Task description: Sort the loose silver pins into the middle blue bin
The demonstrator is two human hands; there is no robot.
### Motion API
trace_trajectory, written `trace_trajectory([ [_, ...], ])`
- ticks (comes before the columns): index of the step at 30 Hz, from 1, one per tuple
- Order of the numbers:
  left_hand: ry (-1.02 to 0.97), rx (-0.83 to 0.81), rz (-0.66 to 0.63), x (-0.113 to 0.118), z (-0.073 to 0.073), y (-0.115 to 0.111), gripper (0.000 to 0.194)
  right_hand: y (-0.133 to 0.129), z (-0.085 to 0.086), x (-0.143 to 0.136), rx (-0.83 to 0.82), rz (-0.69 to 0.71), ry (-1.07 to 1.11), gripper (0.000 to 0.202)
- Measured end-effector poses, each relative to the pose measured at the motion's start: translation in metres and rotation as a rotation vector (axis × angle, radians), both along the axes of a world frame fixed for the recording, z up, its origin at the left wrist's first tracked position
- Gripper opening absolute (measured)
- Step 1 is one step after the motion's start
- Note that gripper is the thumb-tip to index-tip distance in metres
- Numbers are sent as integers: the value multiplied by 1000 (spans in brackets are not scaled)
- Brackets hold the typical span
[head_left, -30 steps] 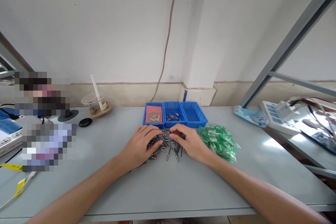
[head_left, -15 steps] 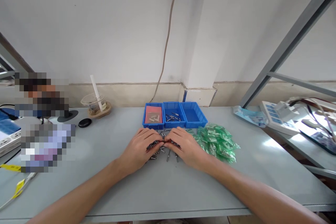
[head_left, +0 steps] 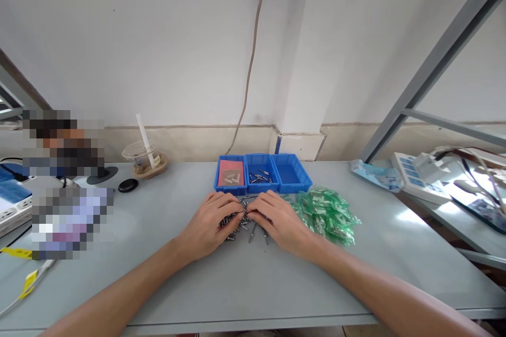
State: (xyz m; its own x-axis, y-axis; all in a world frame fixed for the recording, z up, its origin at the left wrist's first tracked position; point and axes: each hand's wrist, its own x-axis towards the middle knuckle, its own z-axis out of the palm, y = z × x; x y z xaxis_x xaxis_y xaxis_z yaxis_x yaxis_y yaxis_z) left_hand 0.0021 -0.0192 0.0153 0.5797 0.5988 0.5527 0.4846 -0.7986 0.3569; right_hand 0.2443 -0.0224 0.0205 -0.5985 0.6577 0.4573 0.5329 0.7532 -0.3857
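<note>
My left hand (head_left: 209,222) and my right hand (head_left: 281,222) meet above a pile of small metal rod-like parts (head_left: 230,237) on the table. Thumb and fingers of each hand are pinched together, the fingertips almost touching. Whatever is between them is too small and covered to make out. Two longer thin rods (head_left: 252,234) lie beneath my right hand. Just beyond the hands stand three blue bins: the left bin (head_left: 217,181) has a red sheet and pale small pieces, the middle bin (head_left: 259,160) has several metal rods, and the right bin (head_left: 290,168) shows a bare floor.
Green plastic bags (head_left: 326,213) are heaped right of my right hand. A cup with a straw (head_left: 140,155) and a black round object (head_left: 128,185) are at the back left. Power strips stand at both sides; a blue packet (head_left: 377,176) lies at the right.
Both hands stay over the pile with fingers pinched. The fingertips have shifted slightly, and the rods under my right hand lie a little differently.
</note>
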Motion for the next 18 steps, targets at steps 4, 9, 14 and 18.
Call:
trace_trajectory([
  [4, 2, -51, -19, 0, 2, -1, 19, -1, 2, -1, 18, -8, -12, 18],
  [9, -5, -106, -33, 0, 3, -2, 23, -1, 1, 0, 57, -10, 4, 17],
  [14, -2, -128, -43, 0, 4, -2, 22, -2, 0, 1, 74, -23, 23, 13],
  [18, -4, -136, -56, -1, 3, -2, 22, -3, 1, 1, 78, -28, 21, 10],
])
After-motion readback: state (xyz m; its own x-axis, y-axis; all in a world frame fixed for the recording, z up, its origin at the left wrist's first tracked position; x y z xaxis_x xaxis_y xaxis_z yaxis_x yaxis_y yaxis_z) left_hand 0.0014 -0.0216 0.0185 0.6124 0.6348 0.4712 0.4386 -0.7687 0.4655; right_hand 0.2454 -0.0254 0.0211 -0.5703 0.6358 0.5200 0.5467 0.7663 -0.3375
